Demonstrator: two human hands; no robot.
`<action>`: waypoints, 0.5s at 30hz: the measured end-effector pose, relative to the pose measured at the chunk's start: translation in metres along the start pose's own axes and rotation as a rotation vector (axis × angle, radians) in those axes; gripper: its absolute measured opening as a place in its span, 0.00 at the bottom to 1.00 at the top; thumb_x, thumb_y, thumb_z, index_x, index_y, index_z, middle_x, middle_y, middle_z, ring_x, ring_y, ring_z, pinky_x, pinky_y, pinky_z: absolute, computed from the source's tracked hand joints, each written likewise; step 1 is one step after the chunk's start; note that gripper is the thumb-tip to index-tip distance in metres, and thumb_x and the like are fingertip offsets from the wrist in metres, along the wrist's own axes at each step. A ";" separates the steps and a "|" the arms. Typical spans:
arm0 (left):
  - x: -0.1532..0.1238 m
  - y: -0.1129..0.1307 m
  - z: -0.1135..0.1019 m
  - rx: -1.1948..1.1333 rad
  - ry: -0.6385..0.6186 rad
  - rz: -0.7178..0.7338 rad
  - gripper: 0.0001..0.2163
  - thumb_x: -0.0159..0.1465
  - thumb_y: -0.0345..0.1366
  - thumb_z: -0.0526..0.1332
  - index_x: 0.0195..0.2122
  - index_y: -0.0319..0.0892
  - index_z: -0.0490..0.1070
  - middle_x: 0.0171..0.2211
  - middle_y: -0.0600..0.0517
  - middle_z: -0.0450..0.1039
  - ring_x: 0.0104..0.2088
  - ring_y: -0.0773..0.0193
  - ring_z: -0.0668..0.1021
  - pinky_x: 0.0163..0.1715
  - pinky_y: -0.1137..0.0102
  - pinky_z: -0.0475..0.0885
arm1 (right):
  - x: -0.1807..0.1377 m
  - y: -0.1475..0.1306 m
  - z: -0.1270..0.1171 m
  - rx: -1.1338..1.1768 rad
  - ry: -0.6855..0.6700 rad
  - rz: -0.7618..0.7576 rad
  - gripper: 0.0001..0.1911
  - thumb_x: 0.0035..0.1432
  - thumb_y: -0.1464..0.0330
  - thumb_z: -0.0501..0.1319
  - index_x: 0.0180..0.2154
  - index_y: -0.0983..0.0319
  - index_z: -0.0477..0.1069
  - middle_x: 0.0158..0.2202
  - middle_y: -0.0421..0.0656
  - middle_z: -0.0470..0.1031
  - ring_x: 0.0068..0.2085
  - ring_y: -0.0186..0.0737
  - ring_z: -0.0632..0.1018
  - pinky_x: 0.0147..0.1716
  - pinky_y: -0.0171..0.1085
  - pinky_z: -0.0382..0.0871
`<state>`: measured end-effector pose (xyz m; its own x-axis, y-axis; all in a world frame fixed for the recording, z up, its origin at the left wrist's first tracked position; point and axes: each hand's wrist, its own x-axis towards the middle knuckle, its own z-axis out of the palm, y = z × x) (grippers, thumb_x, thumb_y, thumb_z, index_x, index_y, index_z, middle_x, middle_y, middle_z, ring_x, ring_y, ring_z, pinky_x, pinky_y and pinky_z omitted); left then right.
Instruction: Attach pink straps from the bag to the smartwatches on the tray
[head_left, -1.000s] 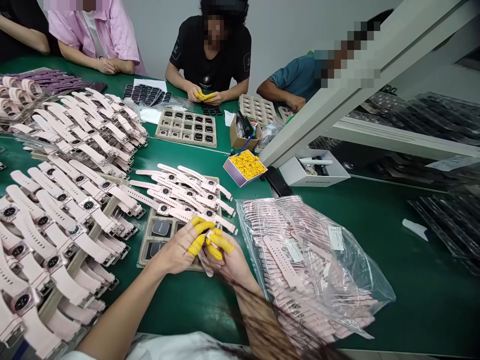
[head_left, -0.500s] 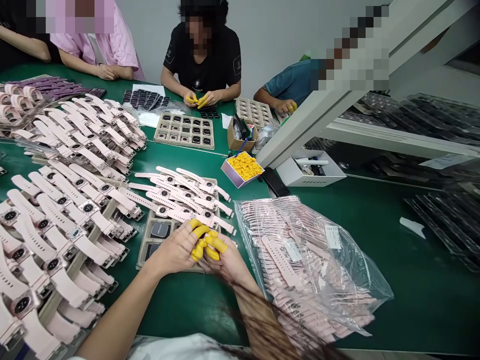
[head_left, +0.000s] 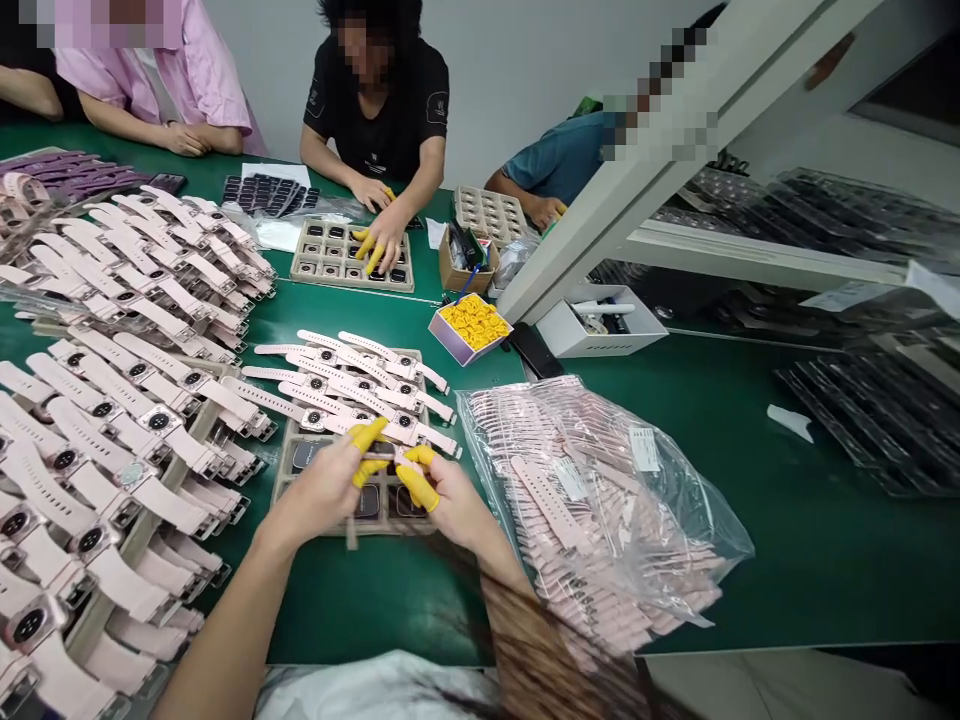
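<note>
Between my hands is a smartwatch (head_left: 383, 451) with a dark face, held over a beige compartment tray (head_left: 337, 522). My left hand (head_left: 330, 478), with yellow finger cots on its fingertips, pinches the watch from the left. A pale strip hangs below that hand, slightly blurred. On the right, my right hand (head_left: 450, 495) is closed on a short pink watch strap (head_left: 406, 461) at the watch's side; whether the strap is seated in the case I cannot tell. Finished-looking pink-strapped watches (head_left: 364, 385) lie across the tray's far half, and dark watch cases (head_left: 366, 502) sit in its near compartments.
Stacked trays of pink-strapped watches (head_left: 127, 430) fill the left. To the right lies a clear bag of pink straps (head_left: 592, 510). Beyond are a box of yellow finger cots (head_left: 472, 325), a black phone (head_left: 535, 352) and a white box (head_left: 600, 335). Co-workers sit opposite; one reaches into another tray (head_left: 311, 270).
My hands have moved slightly apart, and the watch and strap between them now show. The view has shifted a little. The co-worker opposite has moved a hand over their tray.
</note>
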<state>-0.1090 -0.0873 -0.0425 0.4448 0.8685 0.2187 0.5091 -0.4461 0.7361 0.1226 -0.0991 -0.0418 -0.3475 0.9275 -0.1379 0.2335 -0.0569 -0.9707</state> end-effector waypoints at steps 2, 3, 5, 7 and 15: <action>-0.002 -0.004 -0.013 0.093 0.046 -0.052 0.29 0.68 0.27 0.53 0.70 0.45 0.58 0.56 0.43 0.76 0.53 0.52 0.79 0.52 0.61 0.77 | -0.001 -0.005 -0.009 -0.184 -0.006 -0.041 0.15 0.71 0.54 0.58 0.43 0.57 0.74 0.29 0.37 0.69 0.30 0.38 0.68 0.31 0.37 0.60; -0.003 -0.005 -0.020 0.158 0.060 -0.078 0.26 0.67 0.28 0.53 0.68 0.45 0.61 0.53 0.44 0.78 0.51 0.52 0.80 0.49 0.61 0.77 | -0.002 -0.006 -0.013 -0.251 0.003 -0.063 0.15 0.72 0.55 0.56 0.41 0.57 0.74 0.30 0.38 0.70 0.32 0.39 0.70 0.33 0.38 0.61; -0.006 -0.005 -0.031 0.332 0.042 -0.115 0.21 0.66 0.26 0.53 0.58 0.45 0.71 0.48 0.45 0.79 0.45 0.51 0.80 0.44 0.61 0.76 | -0.002 -0.008 -0.017 -0.359 0.029 -0.098 0.17 0.73 0.57 0.54 0.37 0.58 0.75 0.34 0.41 0.71 0.35 0.42 0.73 0.35 0.40 0.63; -0.008 -0.004 -0.039 0.513 0.002 -0.151 0.19 0.63 0.23 0.52 0.49 0.45 0.76 0.45 0.45 0.79 0.41 0.51 0.79 0.40 0.61 0.72 | -0.003 -0.007 -0.016 -0.448 0.025 -0.122 0.18 0.73 0.59 0.52 0.35 0.58 0.75 0.37 0.44 0.72 0.38 0.44 0.74 0.37 0.41 0.64; 0.009 -0.007 -0.035 0.568 -0.140 -0.169 0.19 0.60 0.19 0.49 0.38 0.44 0.78 0.37 0.46 0.75 0.39 0.54 0.76 0.45 0.58 0.66 | 0.000 0.008 0.000 -0.828 0.043 -0.071 0.11 0.72 0.64 0.55 0.44 0.59 0.76 0.37 0.48 0.79 0.36 0.48 0.77 0.31 0.40 0.60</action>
<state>-0.1343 -0.0691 -0.0238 0.3966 0.9179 0.0145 0.8774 -0.3837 0.2880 0.1245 -0.0999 -0.0490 -0.3557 0.9328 -0.0578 0.8108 0.2772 -0.5155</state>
